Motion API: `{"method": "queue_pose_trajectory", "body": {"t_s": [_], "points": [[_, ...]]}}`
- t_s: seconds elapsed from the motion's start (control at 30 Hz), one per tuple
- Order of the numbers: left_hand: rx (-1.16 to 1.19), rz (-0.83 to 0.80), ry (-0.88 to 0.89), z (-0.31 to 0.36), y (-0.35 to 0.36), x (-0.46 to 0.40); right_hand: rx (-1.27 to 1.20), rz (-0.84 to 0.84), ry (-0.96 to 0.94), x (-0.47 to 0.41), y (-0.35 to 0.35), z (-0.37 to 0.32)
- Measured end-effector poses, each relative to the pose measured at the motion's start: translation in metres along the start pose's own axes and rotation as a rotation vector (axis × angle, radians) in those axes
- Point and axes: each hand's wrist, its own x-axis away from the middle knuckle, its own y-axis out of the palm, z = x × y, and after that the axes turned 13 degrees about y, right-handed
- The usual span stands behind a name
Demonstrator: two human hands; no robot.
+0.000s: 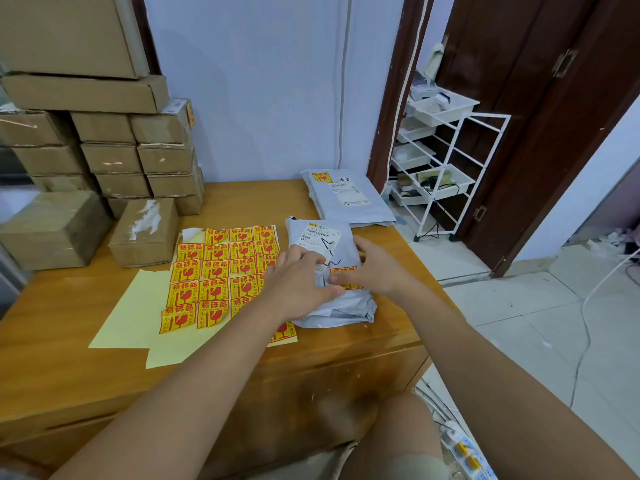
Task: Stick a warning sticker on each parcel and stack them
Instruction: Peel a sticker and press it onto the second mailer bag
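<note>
Hands press flat on the grey mailer bag (332, 306): left hand (299, 282) and right hand (375, 268), fingers spread, smoothing the warning sticker (349, 271).

Cardboard boxes (104, 147) stacked on the wooden table (52, 341); white wire rack (446, 168) beside a dark door (540, 98).

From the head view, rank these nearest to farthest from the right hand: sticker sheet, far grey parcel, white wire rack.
From the right hand:
1. Sticker sheet, to its left on the desk.
2. Far grey parcel, beyond it at the desk's back edge.
3. White wire rack, off the desk by the door.
</note>
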Motion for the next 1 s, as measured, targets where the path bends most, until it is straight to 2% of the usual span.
{"method": "queue_pose_trajectory", "body": {"t_s": [0.5,0.6,0.73,0.83,1.0], "points": [[-0.027,-0.027,-0.009,0.002,-0.001,-0.001,-0.212,0.101,0.111,-0.013,0.016,0.012],[-0.069,-0.03,0.0,0.004,-0.001,0.003,-0.225,0.088,0.096,-0.013,0.014,0.012],[-0.155,-0.013,0.069,0.009,0.004,0.01,-0.368,0.082,0.072,-0.009,0.004,0.02],[-0.206,-0.01,0.11,0.008,0.007,0.014,-0.342,0.109,0.038,-0.007,0.004,0.029],[-0.264,-0.025,0.136,0.005,0.006,0.014,-0.334,0.061,0.027,-0.006,0.0,0.03]]}}
